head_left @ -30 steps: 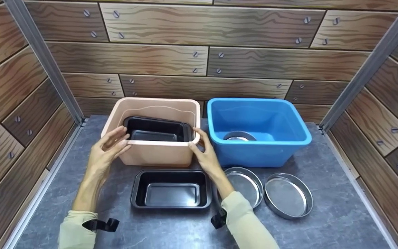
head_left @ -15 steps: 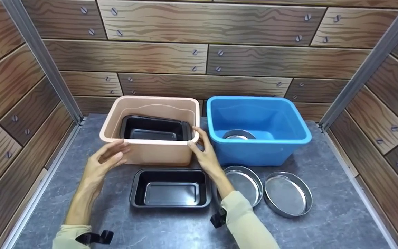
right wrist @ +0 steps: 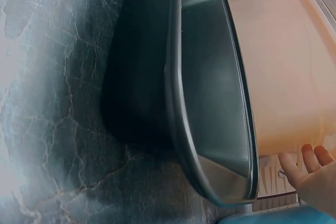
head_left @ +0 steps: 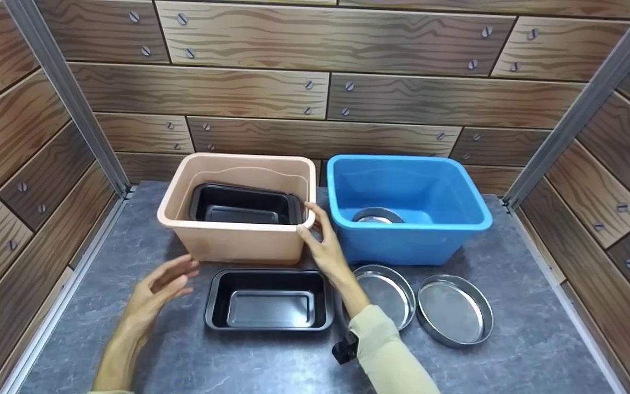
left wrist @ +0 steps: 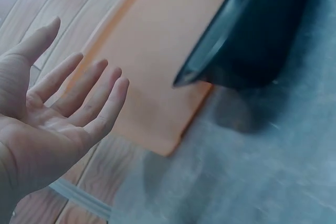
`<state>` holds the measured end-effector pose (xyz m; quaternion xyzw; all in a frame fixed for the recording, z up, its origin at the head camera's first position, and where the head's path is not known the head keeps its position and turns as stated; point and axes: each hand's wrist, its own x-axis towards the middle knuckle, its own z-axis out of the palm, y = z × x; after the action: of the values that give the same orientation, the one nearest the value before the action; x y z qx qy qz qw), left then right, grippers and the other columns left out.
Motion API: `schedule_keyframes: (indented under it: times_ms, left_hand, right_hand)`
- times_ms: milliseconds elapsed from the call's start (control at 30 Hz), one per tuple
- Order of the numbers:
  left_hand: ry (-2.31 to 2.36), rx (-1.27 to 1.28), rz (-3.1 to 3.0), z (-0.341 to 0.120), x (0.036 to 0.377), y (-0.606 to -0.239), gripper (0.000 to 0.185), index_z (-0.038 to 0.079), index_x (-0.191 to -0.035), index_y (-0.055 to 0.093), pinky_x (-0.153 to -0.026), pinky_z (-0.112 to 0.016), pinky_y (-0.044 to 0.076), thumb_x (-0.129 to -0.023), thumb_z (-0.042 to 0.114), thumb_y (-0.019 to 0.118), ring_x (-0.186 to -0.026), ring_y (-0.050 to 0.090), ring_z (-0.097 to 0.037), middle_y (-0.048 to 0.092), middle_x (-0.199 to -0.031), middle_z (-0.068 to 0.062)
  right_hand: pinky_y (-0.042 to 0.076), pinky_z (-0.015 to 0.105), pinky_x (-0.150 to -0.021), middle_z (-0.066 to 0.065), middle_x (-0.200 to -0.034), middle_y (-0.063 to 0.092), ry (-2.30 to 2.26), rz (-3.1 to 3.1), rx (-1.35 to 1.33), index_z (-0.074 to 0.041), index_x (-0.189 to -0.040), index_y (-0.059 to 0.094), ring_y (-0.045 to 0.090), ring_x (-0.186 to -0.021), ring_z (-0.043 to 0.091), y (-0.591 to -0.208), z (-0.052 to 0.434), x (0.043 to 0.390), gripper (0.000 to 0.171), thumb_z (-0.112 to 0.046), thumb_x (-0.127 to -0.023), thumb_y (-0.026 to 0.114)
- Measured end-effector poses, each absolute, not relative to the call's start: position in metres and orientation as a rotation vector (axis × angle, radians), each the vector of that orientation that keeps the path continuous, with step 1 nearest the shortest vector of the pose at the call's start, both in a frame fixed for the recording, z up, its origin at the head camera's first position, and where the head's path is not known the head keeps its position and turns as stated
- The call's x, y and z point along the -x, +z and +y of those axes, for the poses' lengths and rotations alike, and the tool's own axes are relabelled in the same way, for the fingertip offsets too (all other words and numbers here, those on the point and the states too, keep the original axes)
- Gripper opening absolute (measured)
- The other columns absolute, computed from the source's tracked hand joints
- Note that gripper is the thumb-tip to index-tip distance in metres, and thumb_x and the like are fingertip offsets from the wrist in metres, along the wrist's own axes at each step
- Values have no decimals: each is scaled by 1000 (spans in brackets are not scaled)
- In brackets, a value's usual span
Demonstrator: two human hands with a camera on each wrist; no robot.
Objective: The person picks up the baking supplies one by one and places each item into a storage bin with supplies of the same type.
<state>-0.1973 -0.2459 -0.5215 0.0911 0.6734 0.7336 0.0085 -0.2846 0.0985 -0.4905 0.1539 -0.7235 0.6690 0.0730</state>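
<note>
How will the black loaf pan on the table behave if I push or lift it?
The black loaf pan is probably stiff, given its molded walls and flared rim. Its smooth, glossy surface may be slippery. Its broad, flat-looking bottom suggests it would slide on the table rather than roll or tip.

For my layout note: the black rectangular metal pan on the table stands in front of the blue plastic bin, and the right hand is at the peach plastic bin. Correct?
No: the head view shows the black rectangular metal pan in front of the peach plastic bin, not the blue bin; the rest holds.
</note>
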Motion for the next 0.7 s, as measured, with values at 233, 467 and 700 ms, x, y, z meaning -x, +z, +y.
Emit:
schedule_keyframes:
  times_ms: [233,467,700]
  left_hand:
    - [2255,-177,2100,-249,185,-542,43,4,-140,49,-99,-49,49,-98,6,55,-121,58,-26,50,-140,-23]
    - [2252,-164,2094,-252,177,-550,45,4,-141,47,-97,-51,50,-97,4,56,-124,54,-36,48,-141,-24]
    - [2215,-166,2059,-249,172,-559,53,7,-145,44,-98,-49,49,-95,1,58,-127,50,-37,50,-142,-16]
  right_hand:
    - [36,45,-112,17,-151,37,2021,-2177,-443,-8,-147,38,43,-130,31,-490,99,284,56,-15,-96,61]
    - [36,48,-111,16,-152,36,2036,-2163,-439,-6,-148,37,44,-131,30,-491,99,284,58,-16,-96,62]
    - [37,45,-111,15,-151,37,2039,-2146,-449,-6,-147,38,43,-131,32,-492,97,285,57,-14,-96,61]
